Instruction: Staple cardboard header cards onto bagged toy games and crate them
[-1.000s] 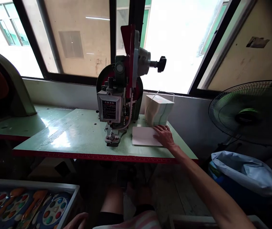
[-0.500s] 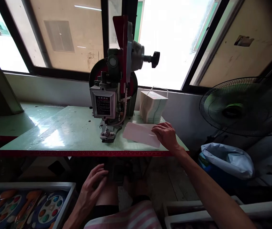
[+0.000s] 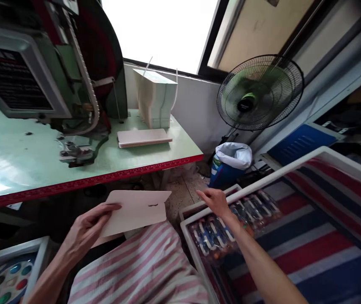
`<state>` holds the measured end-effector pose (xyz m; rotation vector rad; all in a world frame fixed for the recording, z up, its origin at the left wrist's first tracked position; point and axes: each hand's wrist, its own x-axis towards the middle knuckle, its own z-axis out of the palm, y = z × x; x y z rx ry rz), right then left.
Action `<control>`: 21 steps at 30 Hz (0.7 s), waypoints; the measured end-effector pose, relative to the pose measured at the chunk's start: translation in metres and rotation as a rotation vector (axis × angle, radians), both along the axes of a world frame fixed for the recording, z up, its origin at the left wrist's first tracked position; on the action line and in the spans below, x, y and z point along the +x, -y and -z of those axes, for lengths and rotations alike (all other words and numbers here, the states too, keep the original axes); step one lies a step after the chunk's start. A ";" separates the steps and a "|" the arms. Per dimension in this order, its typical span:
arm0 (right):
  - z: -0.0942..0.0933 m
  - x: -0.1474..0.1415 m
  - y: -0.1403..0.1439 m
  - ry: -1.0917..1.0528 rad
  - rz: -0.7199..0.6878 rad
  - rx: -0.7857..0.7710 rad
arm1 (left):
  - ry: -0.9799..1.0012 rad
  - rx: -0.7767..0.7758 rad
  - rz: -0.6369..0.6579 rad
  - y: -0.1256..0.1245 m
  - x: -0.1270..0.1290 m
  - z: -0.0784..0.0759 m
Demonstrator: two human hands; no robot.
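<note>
Covering the person's lap, a pink-and-white striped cloth (image 3: 142, 261) lies closest to view. In the lower left corner sits a pale-rimmed crate (image 3: 42, 249), and in it a palette (image 3: 7, 280) of coloured discs, partly cut off by the picture's edge. Over the lap, the left hand (image 3: 87, 230) grips a white card (image 3: 136, 211) by its left edge, with one digit lying on the upper face. The card is slightly tilted, apart from the table, and has a small dark mark near its right end.

The right hand (image 3: 216, 202) is at the rim of a large crate (image 3: 262, 183), its fingers loosely bent and pointing left; I cannot tell whether it is closed on anything or touches the rim. Clear-wrapped packs (image 3: 212, 234) lie in that crate next to a cloth with red, white and blue stripes (image 3: 313, 236).

Farther off, the green table (image 3: 180, 147) with its red edge bears a low stack of pale cards (image 3: 145, 137), lying flat near the right end. Left of it stands a machine (image 3: 110, 76); behind it, a tall block of sheets (image 3: 158, 101) rises between thin rods. Beyond the table's end, a blue bin (image 3: 226, 172) wears a white liner, near a black-caged fan (image 3: 259, 97). A bright window (image 3: 164, 29) stands at the back.
</note>
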<state>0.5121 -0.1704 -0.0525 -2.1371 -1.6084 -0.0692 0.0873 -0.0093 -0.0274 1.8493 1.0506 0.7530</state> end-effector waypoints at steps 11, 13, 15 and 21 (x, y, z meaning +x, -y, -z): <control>0.099 0.050 0.158 0.371 0.436 -0.218 | -0.073 -0.218 -0.068 0.002 0.000 0.016; 0.092 0.055 0.156 0.359 0.496 -0.262 | -0.087 -0.207 -0.070 0.003 0.003 0.016; 0.086 0.062 0.156 0.291 0.517 -0.353 | -0.106 -0.206 -0.072 0.005 0.004 0.016; 0.040 0.080 0.153 0.119 0.537 -0.342 | -0.117 -0.164 -0.041 0.006 0.000 0.026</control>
